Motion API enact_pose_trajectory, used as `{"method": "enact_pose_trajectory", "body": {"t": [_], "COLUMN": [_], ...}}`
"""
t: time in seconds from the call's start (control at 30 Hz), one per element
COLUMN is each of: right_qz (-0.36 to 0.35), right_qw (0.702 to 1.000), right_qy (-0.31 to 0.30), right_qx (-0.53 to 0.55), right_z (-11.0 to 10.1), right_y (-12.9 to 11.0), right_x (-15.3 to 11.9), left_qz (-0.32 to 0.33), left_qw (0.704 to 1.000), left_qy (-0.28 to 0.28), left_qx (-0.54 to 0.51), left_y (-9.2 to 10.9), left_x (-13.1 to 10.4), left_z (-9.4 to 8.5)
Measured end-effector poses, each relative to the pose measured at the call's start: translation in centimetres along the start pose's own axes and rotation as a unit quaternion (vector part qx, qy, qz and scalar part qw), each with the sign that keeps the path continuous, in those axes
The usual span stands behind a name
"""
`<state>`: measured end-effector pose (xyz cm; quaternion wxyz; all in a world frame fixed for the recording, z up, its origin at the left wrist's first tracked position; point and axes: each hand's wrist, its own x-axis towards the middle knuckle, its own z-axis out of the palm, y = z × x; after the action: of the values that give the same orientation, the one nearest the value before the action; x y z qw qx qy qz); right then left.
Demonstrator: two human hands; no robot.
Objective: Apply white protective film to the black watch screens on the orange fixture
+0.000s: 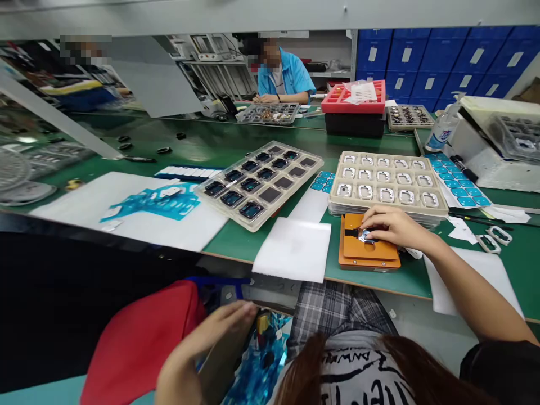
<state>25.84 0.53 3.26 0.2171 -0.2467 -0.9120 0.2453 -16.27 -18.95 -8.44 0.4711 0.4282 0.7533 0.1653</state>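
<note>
My right hand [386,225] rests on an orange fixture block [350,253] at the table's front edge. Its thumb and fingertips close on a small shiny part [366,234] that sits in the block, partly hidden by the fingers. A dark strip [351,232] lies beside that part. Below the table edge, my left hand [230,318] is slightly blurred, its fingers stretched out and nothing visible in them. It is beside an open box holding crumpled blue film [257,365].
Behind the fixture stand stacked trays of silver frames [386,179]. To their left is a clear tray of dark square parts [261,183]. White foam sheets [293,250] and blue stickers [459,183] lie around. A red stool [143,343] stands at left; a co-worker [287,70] sits opposite.
</note>
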Motion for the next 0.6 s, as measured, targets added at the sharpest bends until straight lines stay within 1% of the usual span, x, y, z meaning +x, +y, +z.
{"method": "enact_pose_trajectory", "body": {"t": [0.03,0.07,0.13,0.17,0.2,0.27,0.3,0.33,0.4,0.47,0.53,0.6], "right_qz": [-0.004,-0.004,0.007,0.013,0.014,-0.003,-0.017,-0.028,-0.039,-0.045,-0.054,-0.049], "right_qw": [1.000,1.000,1.000,1.000,1.000,0.999,0.999,0.997,0.995,0.993,0.994,0.994], "right_qy": [0.003,0.004,0.006,0.009,0.013,0.022,0.025,0.027,0.028,0.025,0.033,0.076], "right_qx": [0.004,0.004,0.000,-0.004,-0.011,-0.030,-0.045,-0.063,-0.093,-0.103,-0.084,-0.057], "right_z": [0.1,0.1,0.2,0.2,0.3,0.4,0.5,0.5,0.5,0.4,0.2,-0.2], "right_y": [0.1,0.1,0.1,0.1,0.1,0.1,0.2,0.2,0.3,0.2,0.0,-0.4], "right_x": [-0.1,-0.2,-0.2,-0.3,-0.3,-0.4,-0.4,-0.5,-0.7,-0.9,-1.0,-1.0], "left_qz": [0.046,0.081,0.122,0.124,0.115,0.106,0.111,0.119,0.132,0.130,0.130,0.137], "left_qw": [0.993,0.972,0.904,0.872,0.850,0.830,0.824,0.817,0.799,0.785,0.776,0.767], "left_qy": [0.016,0.056,0.122,0.147,0.162,0.153,0.145,0.143,0.160,0.196,0.212,0.211], "left_qx": [-0.108,-0.214,-0.391,-0.450,-0.489,-0.526,-0.537,-0.547,-0.564,-0.573,-0.579,-0.590], "left_y": [1.9,4.0,8.6,10.9,13.0,16.7,18.1,19.2,20.6,21.1,21.3,21.6], "left_x": [-0.2,-0.3,0.2,0.7,1.3,2.6,3.1,3.5,4.0,3.8,3.0,1.8], "left_z": [-1.4,-2.6,-4.2,-4.5,-4.5,-4.0,-3.6,-3.1,-2.5,-2.1,-2.0,-1.9]}}
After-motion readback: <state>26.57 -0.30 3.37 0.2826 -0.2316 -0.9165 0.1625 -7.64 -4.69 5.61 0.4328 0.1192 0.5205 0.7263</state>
